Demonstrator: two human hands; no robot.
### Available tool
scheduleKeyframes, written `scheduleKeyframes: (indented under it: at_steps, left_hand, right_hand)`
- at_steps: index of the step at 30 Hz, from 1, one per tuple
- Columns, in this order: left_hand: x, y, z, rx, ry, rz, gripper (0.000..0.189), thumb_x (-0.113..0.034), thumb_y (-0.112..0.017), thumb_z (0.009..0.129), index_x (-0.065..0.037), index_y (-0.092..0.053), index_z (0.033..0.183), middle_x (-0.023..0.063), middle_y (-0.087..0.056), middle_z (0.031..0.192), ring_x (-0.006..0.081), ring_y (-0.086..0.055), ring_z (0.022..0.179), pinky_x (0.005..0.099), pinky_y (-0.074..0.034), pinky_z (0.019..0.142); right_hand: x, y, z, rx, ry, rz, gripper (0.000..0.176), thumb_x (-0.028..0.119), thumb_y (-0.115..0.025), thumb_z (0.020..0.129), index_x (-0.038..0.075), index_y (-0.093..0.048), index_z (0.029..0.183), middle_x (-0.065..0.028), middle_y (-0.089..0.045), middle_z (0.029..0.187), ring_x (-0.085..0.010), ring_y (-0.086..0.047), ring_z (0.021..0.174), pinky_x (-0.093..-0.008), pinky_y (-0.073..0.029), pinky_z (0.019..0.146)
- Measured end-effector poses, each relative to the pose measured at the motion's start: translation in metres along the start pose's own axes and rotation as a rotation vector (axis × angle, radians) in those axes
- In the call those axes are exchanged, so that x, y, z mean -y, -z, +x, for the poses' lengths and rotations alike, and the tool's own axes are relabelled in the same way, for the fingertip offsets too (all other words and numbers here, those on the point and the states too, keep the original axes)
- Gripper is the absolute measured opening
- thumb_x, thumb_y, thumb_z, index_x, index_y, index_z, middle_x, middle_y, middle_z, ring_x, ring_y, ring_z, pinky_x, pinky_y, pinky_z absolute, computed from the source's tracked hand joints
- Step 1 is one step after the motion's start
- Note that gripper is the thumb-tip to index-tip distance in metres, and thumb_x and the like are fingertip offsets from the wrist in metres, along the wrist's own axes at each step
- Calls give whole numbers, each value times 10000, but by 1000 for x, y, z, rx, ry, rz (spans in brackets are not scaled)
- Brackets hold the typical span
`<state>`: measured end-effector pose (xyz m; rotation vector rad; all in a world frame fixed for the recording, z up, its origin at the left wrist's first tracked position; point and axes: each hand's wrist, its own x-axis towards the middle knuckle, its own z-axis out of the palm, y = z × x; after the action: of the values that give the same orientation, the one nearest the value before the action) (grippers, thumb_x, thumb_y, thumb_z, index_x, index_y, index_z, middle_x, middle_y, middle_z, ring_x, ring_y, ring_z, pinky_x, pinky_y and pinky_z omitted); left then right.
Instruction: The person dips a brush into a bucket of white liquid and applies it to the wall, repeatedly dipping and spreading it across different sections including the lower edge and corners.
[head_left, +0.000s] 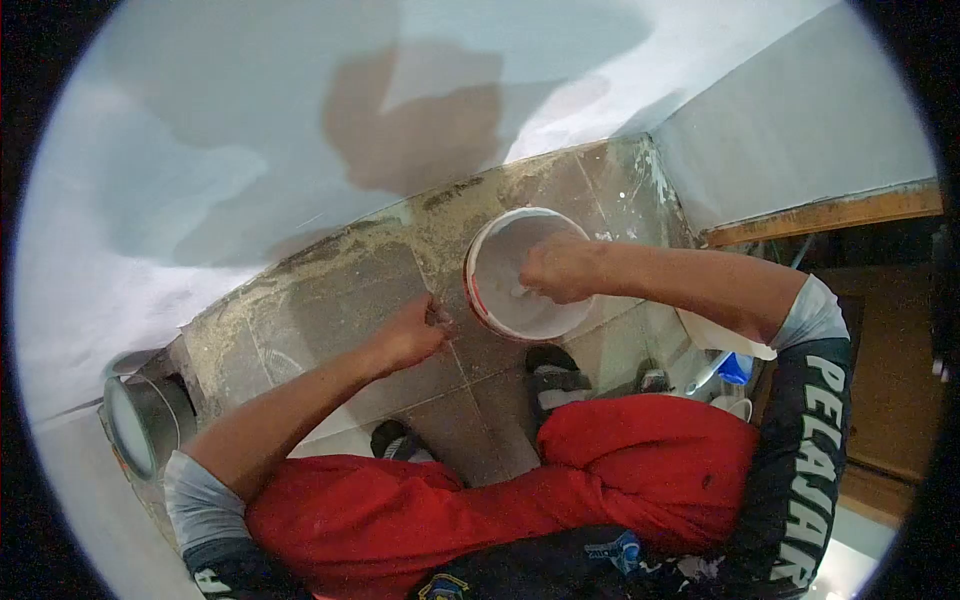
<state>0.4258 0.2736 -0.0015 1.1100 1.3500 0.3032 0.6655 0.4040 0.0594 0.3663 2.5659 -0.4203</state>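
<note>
A round white bucket (480,245) with red marks on its outside stands on the tiled floor before me. Pale grey-white paste coats its inner wall and bottom. My right hand (562,268) reaches down into it, fingers curled closed. Whitish bits show by those fingertips, but I cannot tell what the hand grips. Left of the bucket, my left hand (412,335) hovers over the floor with its fingers curled in and nothing visible in them.
A pale wall (300,120) with my shadow on it rises ahead. At lower left sits a grey metal container (140,425) with a wire handle. To the right are a wooden edge (830,212), a white container (715,335) and a blue item (736,369).
</note>
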Motion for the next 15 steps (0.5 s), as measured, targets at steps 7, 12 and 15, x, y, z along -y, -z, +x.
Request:
scheduleKeyframes:
  at_steps: [7,12,15]
  left_hand:
    - [-18,5,-18,79,166,-47,281,-222,-573,907,13,-543,1058,120,-635,967,200,-640,846,330,-522,730]
    - [-14,4,-15,129,120,-147,305,-243,-566,913,13,-543,1077,117,-634,997,205,-639,865,336,-517,749]
    - [-17,3,-17,131,136,-74,309,-253,-558,916,12,-539,1073,114,-629,1010,211,-634,888,345,-512,782]
  right_hand:
    - [5,13,5,38,31,17,146,73,-625,682,38,-697,804,-185,-674,820,-377,-655,830,-490,-518,714]
    - [3,10,6,52,29,74,107,101,-617,688,24,-664,745,-215,-647,777,-407,-632,806,-508,-490,711]
    - [-1,-2,9,66,41,57,105,93,-617,663,34,-668,734,-220,-641,754,-418,-628,788,-506,-492,692]
